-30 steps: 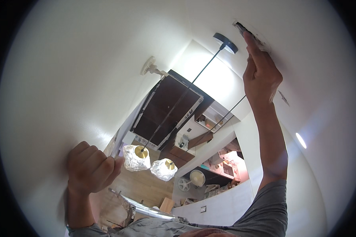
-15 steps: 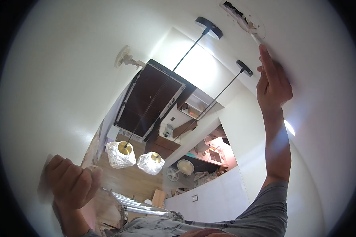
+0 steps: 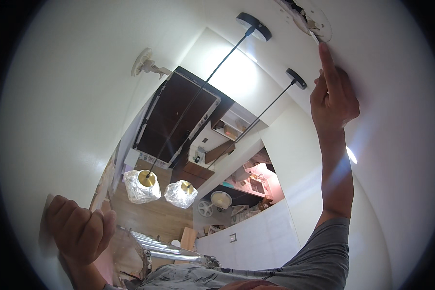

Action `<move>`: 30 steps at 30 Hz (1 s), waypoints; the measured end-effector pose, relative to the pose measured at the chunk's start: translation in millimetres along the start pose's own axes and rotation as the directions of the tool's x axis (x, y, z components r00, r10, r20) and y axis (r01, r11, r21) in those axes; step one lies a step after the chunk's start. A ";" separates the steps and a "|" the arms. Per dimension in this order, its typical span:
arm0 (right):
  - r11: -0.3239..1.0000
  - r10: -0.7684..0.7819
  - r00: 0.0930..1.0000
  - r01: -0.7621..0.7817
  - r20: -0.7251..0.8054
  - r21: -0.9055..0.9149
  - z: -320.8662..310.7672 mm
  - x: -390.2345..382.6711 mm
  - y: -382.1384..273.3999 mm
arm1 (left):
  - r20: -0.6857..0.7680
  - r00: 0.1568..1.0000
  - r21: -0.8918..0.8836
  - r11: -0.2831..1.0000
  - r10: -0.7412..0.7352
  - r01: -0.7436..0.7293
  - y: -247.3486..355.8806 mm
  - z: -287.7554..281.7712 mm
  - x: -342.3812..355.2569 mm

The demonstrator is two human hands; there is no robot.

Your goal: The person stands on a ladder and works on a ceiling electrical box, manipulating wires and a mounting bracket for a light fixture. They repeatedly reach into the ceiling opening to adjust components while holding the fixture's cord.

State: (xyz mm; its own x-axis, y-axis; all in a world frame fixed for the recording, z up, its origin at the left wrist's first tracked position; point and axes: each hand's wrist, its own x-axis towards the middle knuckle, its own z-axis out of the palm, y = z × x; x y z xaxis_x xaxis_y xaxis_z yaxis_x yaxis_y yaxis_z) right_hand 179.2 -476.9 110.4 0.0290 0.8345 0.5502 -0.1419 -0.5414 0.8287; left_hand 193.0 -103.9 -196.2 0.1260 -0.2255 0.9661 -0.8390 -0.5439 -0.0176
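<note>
Pale thin tool is gripped in right hand, upper right of frame, index finger stretched along it, other fingers folded; tool tip is set at lower end of ragged opening in ceiling. Left hand is curled into fist against white wall, lower left, well apart from tool. Film-wrapped pendant lamps are seen between hands, left of centre.

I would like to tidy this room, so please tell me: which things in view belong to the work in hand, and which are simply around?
Seem part of the work:
right hand, holding a slim pale tool
jagged ceiling opening, near the tool's tip
left hand, curled; contents, if any, unclear

Seem simply around:
two pendant lamps
floor fan
white wall fitting
</note>
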 end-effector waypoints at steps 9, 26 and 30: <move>0.999 -0.038 0.999 0.038 -0.018 0.027 4.1 8.5 -2.4 | 0.018 1.000 0.029 1.000 -0.008 0.007 0.4 -1.5 -3.1; 0.073 0.773 0.479 -0.718 0.416 0.692 -51.9 -137.6 -155.6 | 0.187 0.841 -0.662 0.568 -0.508 0.490 83.9 97.2 46.1; -0.220 0.738 0.274 -0.767 0.617 0.603 -75.0 -162.3 -224.5 | 0.298 0.852 -0.775 0.413 -0.430 0.479 128.0 146.9 81.9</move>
State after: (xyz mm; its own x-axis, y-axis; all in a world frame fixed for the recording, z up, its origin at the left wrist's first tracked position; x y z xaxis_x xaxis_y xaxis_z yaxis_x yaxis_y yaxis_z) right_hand 132.2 -483.2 -172.7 0.5134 -0.2343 0.8255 0.6058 -0.5823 -0.5421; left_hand 173.7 -310.7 -157.2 0.6260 -0.1990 0.7540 -0.6961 0.2934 0.6553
